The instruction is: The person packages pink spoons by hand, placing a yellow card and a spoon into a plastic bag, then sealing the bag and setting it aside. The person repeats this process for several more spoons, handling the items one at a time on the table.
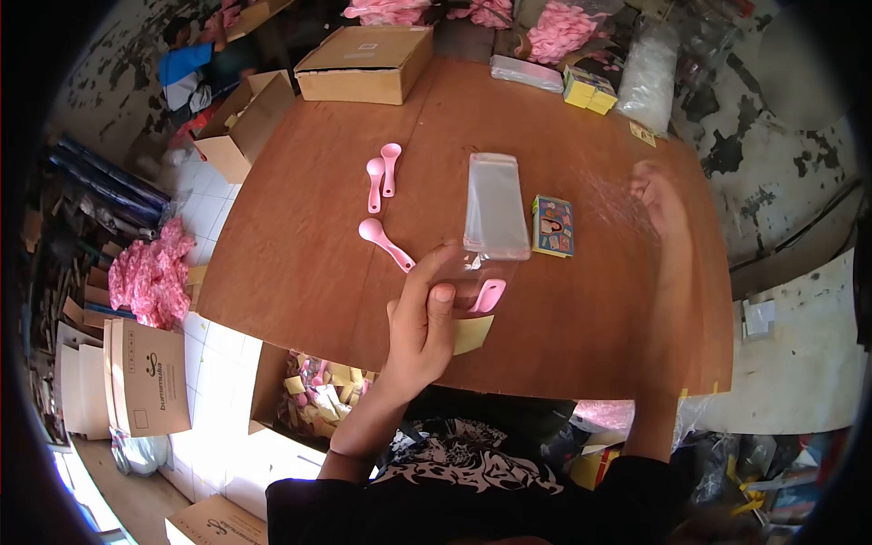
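Observation:
My left hand (425,322) pinches a clear plastic bag with a pink spoon (490,295) inside it and a yellow card (472,334) at its lower end. Just beyond lies a stack of clear bags (496,204), and right of that a small box of cards (552,226) with a blue printed face. Three pink spoons (373,184) rest on the brown table (300,245) to the left. Out to the right, my right hand (660,202) is raised and blurred, fingers curled; a faint clear film shows beside it, and whether the fingers hold it is unclear.
A closed cardboard box (363,65) stands at the table's far side. Yellow packs (589,89) and a clear plastic roll (649,77) sit at the far right. An open carton (318,391) of wrapped pieces is below the near left edge. Another person (188,68) is at far left.

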Tool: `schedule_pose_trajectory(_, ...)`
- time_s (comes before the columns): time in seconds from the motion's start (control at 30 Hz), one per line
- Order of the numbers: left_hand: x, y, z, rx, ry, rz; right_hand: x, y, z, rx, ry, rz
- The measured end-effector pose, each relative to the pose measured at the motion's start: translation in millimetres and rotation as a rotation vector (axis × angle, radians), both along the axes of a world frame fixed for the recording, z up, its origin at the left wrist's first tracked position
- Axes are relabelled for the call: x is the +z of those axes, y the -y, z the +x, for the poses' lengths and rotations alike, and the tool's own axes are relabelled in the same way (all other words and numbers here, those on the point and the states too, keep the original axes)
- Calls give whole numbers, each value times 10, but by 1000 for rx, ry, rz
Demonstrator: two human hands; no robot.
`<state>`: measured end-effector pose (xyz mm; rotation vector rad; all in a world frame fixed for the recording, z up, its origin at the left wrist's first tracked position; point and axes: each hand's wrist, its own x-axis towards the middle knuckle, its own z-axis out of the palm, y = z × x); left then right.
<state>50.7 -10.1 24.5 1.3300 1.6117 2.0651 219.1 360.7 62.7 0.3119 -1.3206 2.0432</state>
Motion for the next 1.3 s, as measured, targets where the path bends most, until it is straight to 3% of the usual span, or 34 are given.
schedule_pose_trajectory(0.17, -35, -92, 22, -30, -27, -172, -288, 188, 135, -1454, 1062, 799)
schedule_pose_trajectory(0.23, -88, -229, 121, -61, 25, -105, -42, 918, -58, -826, 662, 627)
schedule_pose_trajectory(0.3, -82, -290, 173, -101, 27, -90, 167, 1482, -203, -418, 491, 828)
schedule_pose_trajectory(0.43, -262, -257, 176, -256, 173, 19, 425, 2003, -336, -454, 376, 918)
schedule_pose_trajectory(0.47, -252, -253, 142, -248, 175, 14, 507, 2045, -346, -488, 309, 900)
schedule_pose_trajectory(0.5, -215, -276, 80, -232, 44, 168, 536, 2022, -390, -480, 305, 898)
schedule_pose_trajectory(0.53, -184, -280, 35, -214, -88, 321, 570, 1973, -446, -446, 284, 1060)
schedule_pose_trajectory(0.57, -171, -241, -8, -211, -89, 318, 585, 1956, -474, -414, 262, 1220)
schedule_pose_trajectory(0.63, -131, -177, -125, -240, -188, 9, 551, 2021, -463, -367, 354, 1173)
schedule_pose_trajectory(0.7, -86, -187, -125, -212, -215, -84, 533, 2020, -480, -391, 296, 1067)
schedule_pose_trajectory(0.77, -115, -218, -108, -310, -29, -238, 480, 1978, -489, -363, 365, 1010)
schedule_pose_trajectory(0.83, -225, -242, -92, -288, 23, -182, 409, 1931, -501, -344, 435, 947)
schedule_pose_trajectory(0.9, -293, -220, -122, -269, 28, -235, 308, 1889, -506, -79, 638, 540)
schedule_pose_trajectory(0.97, -383, -223, -108, -225, 124, -211, 27, 1856, -523, -70, 690, 552)
schedule_pose_trajectory(1.07, -366, -135, -121, -236, 328, -423, -329, 1935, -544, -47, 743, 483)
schedule_pose_trajectory(1.2, -517, -88, -156, -285, 366, -249, -521, 1990, -575, -65, 787, 385)
schedule_pose_trajectory(1.3, -570, -16, -258, -252, 551, -122, -573, 1974, -587, -58, 809, 384)
